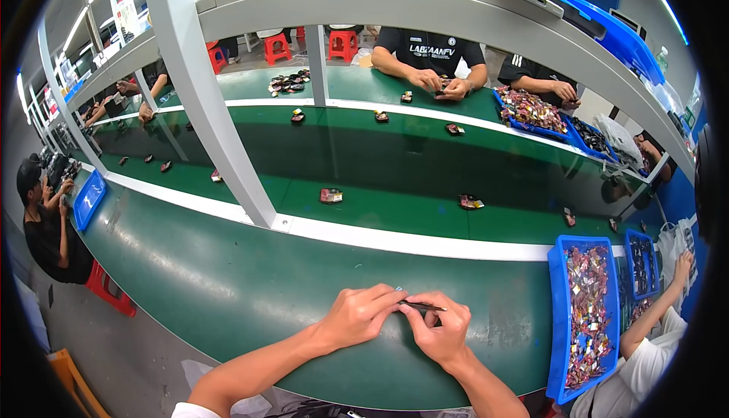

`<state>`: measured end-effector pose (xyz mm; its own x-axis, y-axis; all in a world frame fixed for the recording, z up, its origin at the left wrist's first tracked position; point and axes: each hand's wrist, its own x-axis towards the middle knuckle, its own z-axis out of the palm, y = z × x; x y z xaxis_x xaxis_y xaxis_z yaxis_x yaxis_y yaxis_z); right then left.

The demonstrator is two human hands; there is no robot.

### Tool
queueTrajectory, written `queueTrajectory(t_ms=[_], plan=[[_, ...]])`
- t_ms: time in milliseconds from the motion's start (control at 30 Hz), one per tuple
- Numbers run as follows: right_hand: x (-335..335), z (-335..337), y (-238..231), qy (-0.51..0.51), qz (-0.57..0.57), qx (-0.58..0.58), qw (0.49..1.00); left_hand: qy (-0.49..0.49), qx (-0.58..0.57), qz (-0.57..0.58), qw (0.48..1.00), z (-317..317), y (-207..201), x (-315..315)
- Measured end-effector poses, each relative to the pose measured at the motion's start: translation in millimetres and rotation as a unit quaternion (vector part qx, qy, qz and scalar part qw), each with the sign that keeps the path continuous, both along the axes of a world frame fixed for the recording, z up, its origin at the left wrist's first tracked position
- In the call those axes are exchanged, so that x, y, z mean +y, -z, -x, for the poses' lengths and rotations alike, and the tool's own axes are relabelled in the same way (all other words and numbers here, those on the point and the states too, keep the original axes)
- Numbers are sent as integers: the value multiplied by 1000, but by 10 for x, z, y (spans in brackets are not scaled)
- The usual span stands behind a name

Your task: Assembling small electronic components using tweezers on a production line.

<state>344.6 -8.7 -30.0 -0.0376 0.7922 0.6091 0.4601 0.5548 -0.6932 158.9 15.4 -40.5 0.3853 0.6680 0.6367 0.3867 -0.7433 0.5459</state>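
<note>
On the green worktable point(228, 281), our left hand point(357, 315) and right hand point(443, 332) pinch a thin dark strip point(422, 307) together.

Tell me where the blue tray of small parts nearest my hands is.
In the head view, the blue tray sits on the green table to the right of your right hand, beside a smaller blue tray.

Near desk point(228, 281): both hands meet over its front edge, left hand point(358, 315) touching right hand point(440, 331), a thin part point(421, 307) between their fingers.
Right of hands: long tray point(557, 319) of small parts on the desk; smaller tray point(630, 266) behind it to the right.
Behind desk: belt point(395, 167) with scattered pieces point(331, 195).
Beyond belt: far desk point(357, 84), another person's hands point(437, 82) on it.
Post point(209, 99): rises between desk and belt, left of centre.
</note>
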Motion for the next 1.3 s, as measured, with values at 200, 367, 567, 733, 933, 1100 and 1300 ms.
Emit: queueTrajectory(t_ms=[200, 367, 567, 733, 933, 1100, 1300], plan=[[3, -4, 22, -1, -17, 9, 1000, -6, 13, 3, 1000, 8, -17, -5], [2, 3, 23, 4, -9, 12, 1000, -9, 8, -3, 1000, 8, -29, 4], [5, 12, 8, 5, -14, 7, 1000, -16, 8, -3, 1000, 8, -33, 8], [-6, 0, 53, 14, -10, -3, 1000, -20, 3, 2, 1000, 10, -23, 13], [-13, 7, 38, 11, -1, 1, 1000, -19, 0, 8, 1000, 15, -15, 19], [-9, 12, 11, 11, -1, 16, 1000, -16, -11, -1, 1000, -6, -42, 8], [-5, 2, 1, 6, 9, 15, 1000, -25, 5, -13, 1000, 11, -10, 15]])
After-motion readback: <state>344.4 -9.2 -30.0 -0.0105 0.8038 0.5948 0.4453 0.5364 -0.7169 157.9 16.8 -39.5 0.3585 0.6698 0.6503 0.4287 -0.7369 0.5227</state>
